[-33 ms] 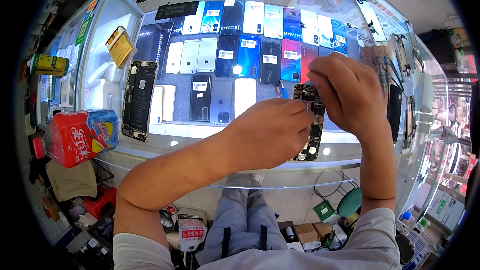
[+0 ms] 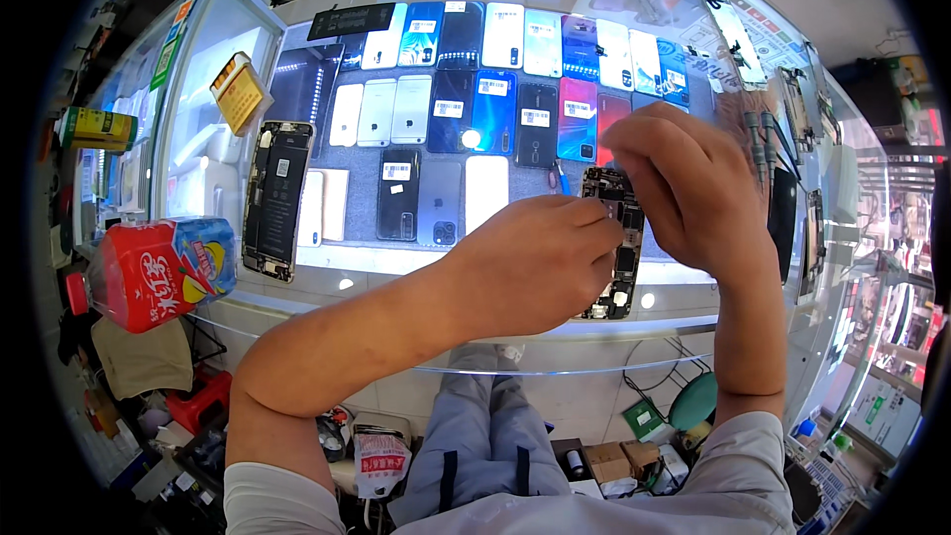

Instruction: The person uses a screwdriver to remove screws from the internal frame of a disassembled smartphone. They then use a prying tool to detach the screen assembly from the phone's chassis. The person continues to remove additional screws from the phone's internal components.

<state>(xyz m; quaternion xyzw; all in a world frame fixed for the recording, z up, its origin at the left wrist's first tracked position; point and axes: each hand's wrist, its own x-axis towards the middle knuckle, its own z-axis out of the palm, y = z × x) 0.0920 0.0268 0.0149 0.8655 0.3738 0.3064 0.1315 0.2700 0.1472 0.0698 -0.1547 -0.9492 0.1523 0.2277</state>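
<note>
An opened phone (image 2: 622, 282) with its circuit board and inner parts bare is at the near edge of the glass counter, in front of me. My left hand (image 2: 540, 263) reaches across from the left, its bent fingers pinched together over the phone's left side. Above the phone's upper right, my right hand (image 2: 688, 188) is curled, thumb and fingers drawn together near the top end. Whatever either hand pinches is hidden behind the fingers. Farther left lies a second opened phone (image 2: 277, 200), its black battery showing.
Under the glass counter top (image 2: 297, 302), rows of phones (image 2: 451, 124) are displayed. A red-labelled drink bottle (image 2: 149, 272), a yellow cigarette pack (image 2: 241, 94) and a yellow-green can (image 2: 97, 129) stand at the left. Loose phone parts (image 2: 733, 40) lie right and far; a blue-tipped tool (image 2: 563, 178) lies beyond my left hand.
The fingers of my right hand have shifted very slightly and look a little blurred. My left hand and the opened phone stay in place.
</note>
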